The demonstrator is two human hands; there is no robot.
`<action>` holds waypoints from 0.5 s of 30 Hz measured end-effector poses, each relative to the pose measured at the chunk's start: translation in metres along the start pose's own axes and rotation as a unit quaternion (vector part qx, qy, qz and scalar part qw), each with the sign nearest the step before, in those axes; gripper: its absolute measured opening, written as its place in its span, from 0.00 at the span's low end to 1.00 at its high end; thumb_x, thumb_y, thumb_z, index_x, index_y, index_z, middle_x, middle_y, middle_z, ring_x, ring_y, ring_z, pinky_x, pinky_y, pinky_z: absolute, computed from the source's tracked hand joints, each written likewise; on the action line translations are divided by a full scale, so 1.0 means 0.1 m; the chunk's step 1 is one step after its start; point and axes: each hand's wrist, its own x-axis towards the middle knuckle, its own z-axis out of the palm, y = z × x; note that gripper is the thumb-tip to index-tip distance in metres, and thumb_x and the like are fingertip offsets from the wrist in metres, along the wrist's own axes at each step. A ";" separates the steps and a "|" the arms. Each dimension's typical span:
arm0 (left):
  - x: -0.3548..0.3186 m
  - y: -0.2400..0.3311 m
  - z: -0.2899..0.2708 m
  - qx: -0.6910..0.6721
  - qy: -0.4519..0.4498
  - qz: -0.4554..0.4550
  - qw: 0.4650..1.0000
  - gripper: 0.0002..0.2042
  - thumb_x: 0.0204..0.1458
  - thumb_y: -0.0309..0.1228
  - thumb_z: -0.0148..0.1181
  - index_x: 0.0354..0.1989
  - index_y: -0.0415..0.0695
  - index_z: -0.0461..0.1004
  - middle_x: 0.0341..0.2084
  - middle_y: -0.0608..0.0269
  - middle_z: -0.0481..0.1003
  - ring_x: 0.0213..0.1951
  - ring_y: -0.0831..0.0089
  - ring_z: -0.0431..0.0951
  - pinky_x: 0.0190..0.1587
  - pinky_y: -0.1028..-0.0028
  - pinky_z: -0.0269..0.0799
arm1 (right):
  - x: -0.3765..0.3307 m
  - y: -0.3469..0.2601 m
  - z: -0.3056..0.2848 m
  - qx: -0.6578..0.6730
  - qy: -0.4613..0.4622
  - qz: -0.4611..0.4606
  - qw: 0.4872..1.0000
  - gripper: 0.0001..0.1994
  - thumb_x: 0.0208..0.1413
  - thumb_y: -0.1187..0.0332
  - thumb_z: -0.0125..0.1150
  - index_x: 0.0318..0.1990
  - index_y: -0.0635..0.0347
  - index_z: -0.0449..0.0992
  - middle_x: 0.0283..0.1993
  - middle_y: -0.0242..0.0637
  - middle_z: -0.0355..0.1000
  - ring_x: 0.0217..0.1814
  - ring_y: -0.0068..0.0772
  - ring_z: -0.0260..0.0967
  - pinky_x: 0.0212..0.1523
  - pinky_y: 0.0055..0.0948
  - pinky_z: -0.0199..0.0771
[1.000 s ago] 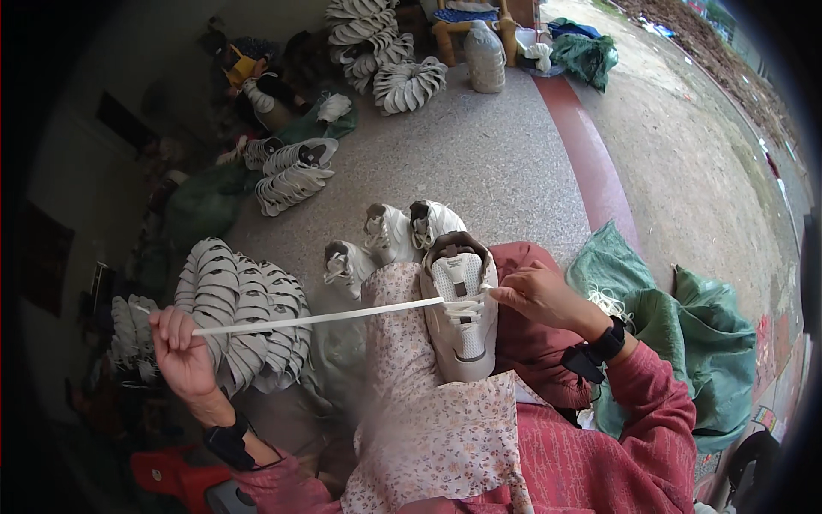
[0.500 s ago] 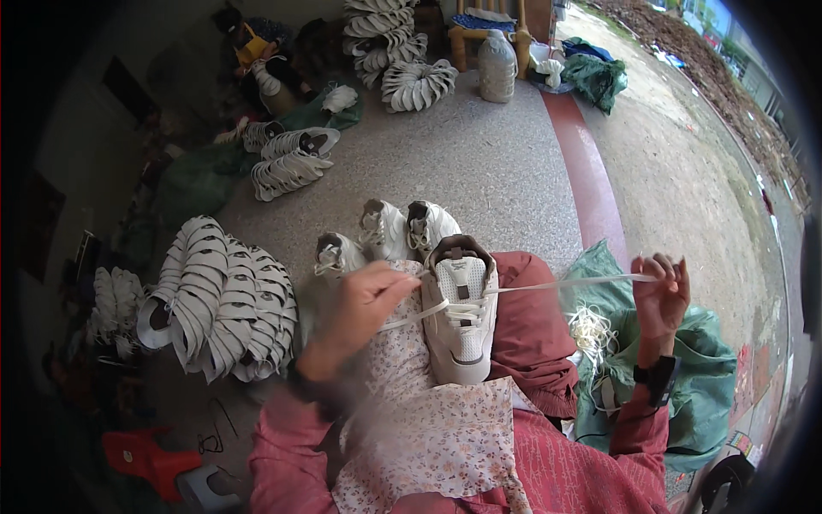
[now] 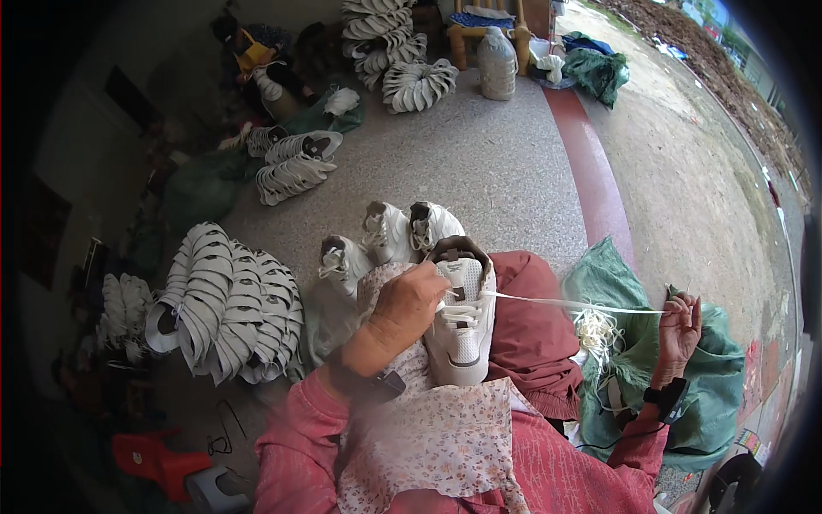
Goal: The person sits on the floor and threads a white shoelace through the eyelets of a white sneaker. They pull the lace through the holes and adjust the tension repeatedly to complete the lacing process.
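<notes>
A white sneaker [image 3: 463, 349] rests on my lap, toe toward me, with a white shoelace [image 3: 574, 302] threaded through part of its eyelet rows. My left hand [image 3: 401, 313] is closed at the shoe's left eyelet edge, fingertips pinching the lace there; the hand hides some of that side. Far out to the right, my right hand [image 3: 679, 330] pinches the lace's other length, which runs almost straight from the shoe's right edge. A floral apron [image 3: 428, 437] covers my lap under the shoe.
Three white laced shoes [image 3: 390, 233] stand just beyond my knees. Stacked white shoe uppers [image 3: 227, 304] are at the left. A bundle of loose laces [image 3: 597, 334] lies on a green sack [image 3: 711, 360] at the right. A red stool [image 3: 154, 458] is lower left. Another person [image 3: 257, 51] sits far back.
My left hand has moved right and in to the shoe's eyelet edge. My right hand has moved slightly outward and down, with the lace still stretched from the shoe.
</notes>
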 end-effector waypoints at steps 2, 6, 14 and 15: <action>0.00 0.06 0.00 0.017 0.009 -0.006 1.000 0.01 0.51 0.27 0.65 0.30 0.45 0.80 0.29 0.59 0.73 0.33 0.58 0.79 0.35 0.64 0.75 | 0.01 0.03 -0.03 -0.006 -0.001 0.007 1.000 0.07 0.70 0.68 0.48 0.38 0.60 0.64 0.36 0.33 0.59 0.35 0.28 0.58 0.44 0.32 0.64; 0.02 0.10 -0.03 0.069 -0.026 -0.013 0.997 0.02 0.48 0.28 0.66 0.28 0.46 0.80 0.33 0.62 0.72 0.39 0.61 0.77 0.37 0.64 0.74 | 0.00 0.10 0.01 -0.045 0.010 0.011 0.999 0.08 0.71 0.67 0.47 0.39 0.61 0.65 0.36 0.34 0.59 0.35 0.28 0.58 0.42 0.32 0.64; 0.14 0.24 -0.08 0.193 -0.072 0.008 0.978 0.01 0.44 0.28 0.66 0.25 0.47 0.81 0.37 0.61 0.69 0.47 0.62 0.70 0.48 0.64 0.69 | 0.02 0.12 0.03 -0.099 -0.008 0.030 0.995 0.10 0.71 0.66 0.46 0.40 0.62 0.66 0.37 0.36 0.62 0.35 0.29 0.59 0.42 0.32 0.65; 0.15 0.23 -0.07 0.208 -0.071 0.012 0.976 0.02 0.44 0.29 0.66 0.25 0.46 0.81 0.36 0.61 0.69 0.47 0.62 0.70 0.48 0.64 0.69 | 0.01 0.15 0.04 -0.104 -0.008 0.034 0.994 0.10 0.72 0.65 0.45 0.40 0.62 0.66 0.37 0.36 0.62 0.35 0.29 0.59 0.42 0.32 0.65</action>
